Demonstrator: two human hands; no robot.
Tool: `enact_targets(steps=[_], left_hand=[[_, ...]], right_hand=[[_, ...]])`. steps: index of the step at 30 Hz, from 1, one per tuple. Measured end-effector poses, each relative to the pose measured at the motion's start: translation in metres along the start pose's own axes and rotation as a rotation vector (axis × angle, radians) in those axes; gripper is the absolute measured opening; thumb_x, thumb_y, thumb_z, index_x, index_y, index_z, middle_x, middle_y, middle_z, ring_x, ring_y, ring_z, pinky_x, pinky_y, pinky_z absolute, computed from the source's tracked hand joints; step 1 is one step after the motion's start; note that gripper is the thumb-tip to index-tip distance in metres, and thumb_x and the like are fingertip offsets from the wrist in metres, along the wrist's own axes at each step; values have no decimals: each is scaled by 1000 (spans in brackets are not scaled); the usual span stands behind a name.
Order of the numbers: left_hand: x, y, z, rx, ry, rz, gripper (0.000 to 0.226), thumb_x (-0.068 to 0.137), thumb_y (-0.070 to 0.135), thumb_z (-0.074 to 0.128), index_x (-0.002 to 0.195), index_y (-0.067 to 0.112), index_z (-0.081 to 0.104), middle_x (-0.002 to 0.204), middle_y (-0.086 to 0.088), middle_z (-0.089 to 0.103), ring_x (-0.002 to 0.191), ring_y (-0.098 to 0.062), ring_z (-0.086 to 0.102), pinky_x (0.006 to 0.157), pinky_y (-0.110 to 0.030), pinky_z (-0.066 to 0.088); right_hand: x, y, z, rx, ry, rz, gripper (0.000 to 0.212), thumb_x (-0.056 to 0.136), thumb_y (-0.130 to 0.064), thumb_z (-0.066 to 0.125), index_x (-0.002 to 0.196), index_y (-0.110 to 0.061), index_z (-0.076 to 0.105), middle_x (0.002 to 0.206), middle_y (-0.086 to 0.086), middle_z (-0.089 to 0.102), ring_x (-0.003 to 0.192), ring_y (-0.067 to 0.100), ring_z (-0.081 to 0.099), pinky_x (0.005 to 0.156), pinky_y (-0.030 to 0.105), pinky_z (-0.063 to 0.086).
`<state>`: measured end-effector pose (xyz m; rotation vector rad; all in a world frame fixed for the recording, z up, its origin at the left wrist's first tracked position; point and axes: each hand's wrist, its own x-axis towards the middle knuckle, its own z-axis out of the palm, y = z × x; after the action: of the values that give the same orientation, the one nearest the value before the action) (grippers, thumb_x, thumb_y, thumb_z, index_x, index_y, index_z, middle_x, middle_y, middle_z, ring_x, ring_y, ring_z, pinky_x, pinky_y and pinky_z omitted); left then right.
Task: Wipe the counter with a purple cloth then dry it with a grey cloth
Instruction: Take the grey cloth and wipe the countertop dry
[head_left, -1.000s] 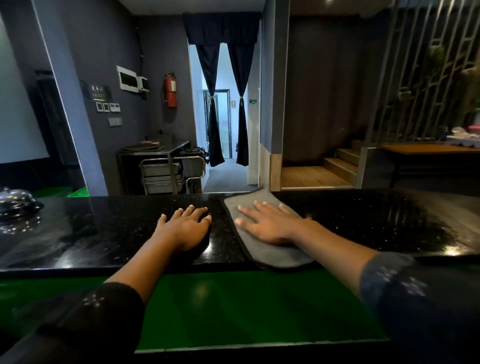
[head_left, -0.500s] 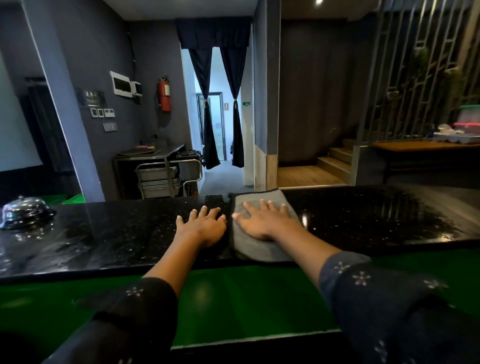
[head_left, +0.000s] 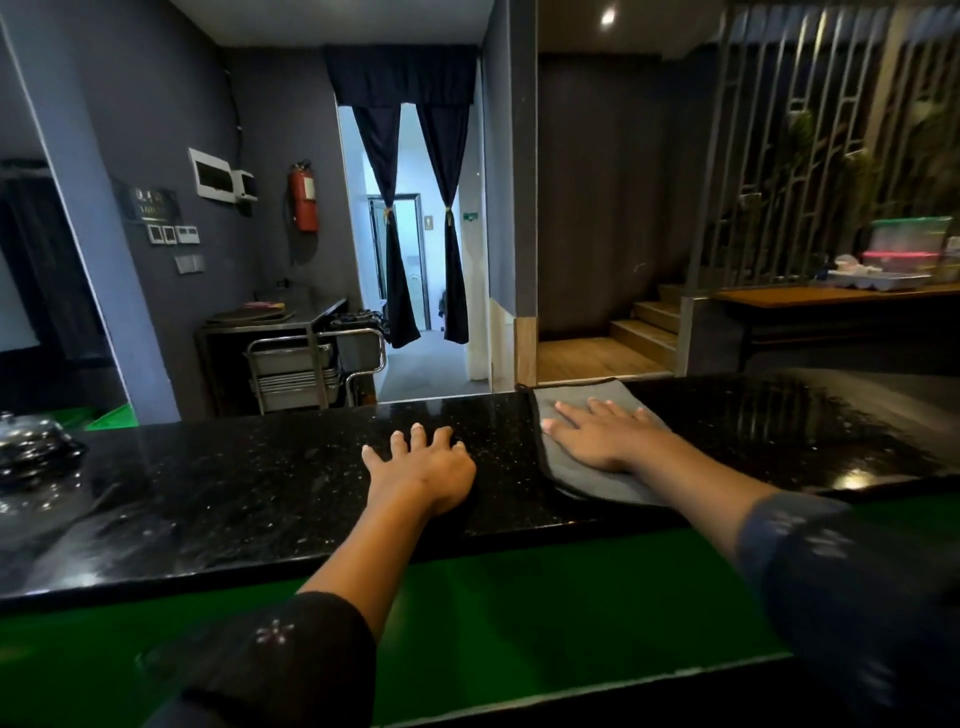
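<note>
Fingers of my right hand (head_left: 602, 439) lie flat and straight on the grey rectangular cloth (head_left: 597, 473), its long axis crossing the black speckled stone surface (head_left: 234, 483). My left hand (head_left: 421, 475) rests spread just left, holding nothing.

Right hand flat on the grey cloth, left hand braced on the counter.
The right hand (head_left: 605, 435) presses the grey cloth (head_left: 571, 467) onto the black counter (head_left: 249, 488); the left hand (head_left: 423, 470) rests bare beside it, fingers spread.
</note>
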<state>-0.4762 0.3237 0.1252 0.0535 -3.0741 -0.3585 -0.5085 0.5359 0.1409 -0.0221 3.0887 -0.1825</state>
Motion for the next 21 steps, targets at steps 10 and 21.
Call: enact_targets(steps=[10,21], left_hand=[[-2,-1,-3,31,-17,4,56,98,46,17,151,28,13,160,-3,3,147,-30,1,112,-59,-5],[-6,4,0,28,8,-16,56,98,44,14,152,27,12,160,-5,2,147,-30,-1,113,-58,-7]], right_hand=[[-82,-22,15,29,13,-239,66,90,-72,7,151,-46,9,163,-3,5,149,18,5,119,50,1],[-31,29,4,36,20,-62,67,90,-72,7,151,-45,10,163,-1,3,150,22,4,118,52,2]])
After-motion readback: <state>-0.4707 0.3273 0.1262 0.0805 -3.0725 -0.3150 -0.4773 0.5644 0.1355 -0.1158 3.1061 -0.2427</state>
